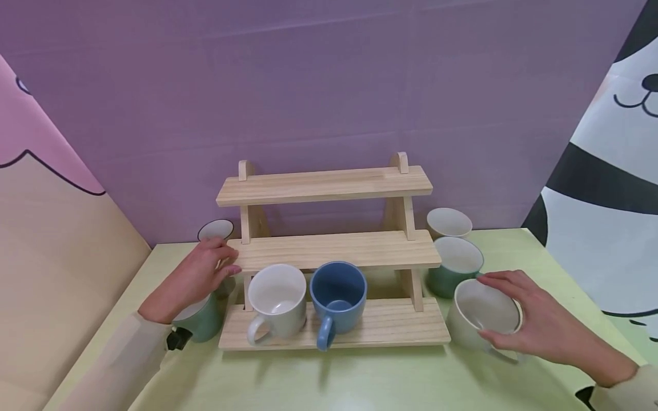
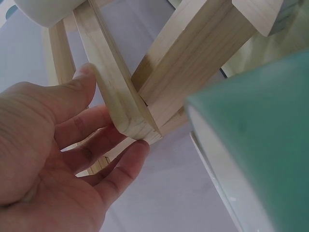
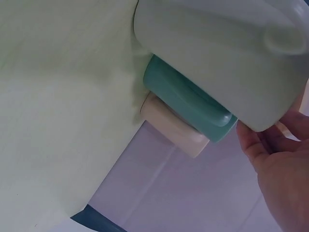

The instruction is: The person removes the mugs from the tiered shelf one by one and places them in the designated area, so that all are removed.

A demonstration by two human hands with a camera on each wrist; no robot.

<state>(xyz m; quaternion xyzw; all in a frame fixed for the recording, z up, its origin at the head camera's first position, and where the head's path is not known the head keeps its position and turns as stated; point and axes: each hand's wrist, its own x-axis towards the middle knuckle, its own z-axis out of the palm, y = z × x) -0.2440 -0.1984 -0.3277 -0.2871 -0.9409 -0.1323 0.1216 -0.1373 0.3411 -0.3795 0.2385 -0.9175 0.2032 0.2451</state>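
One rack (image 1: 334,250): at nine o'clock your left hand (image 1: 203,271) pinches it; at four your right hand (image 1: 542,319) pinches a white cup (image 1: 479,317).

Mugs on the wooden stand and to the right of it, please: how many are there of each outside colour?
White mugs: 2
Blue mug: 1
Green mug: 1
Pale pinkish mug: 1
Total: 5

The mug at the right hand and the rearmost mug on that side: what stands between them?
A green mug stands there, as the head view shows.
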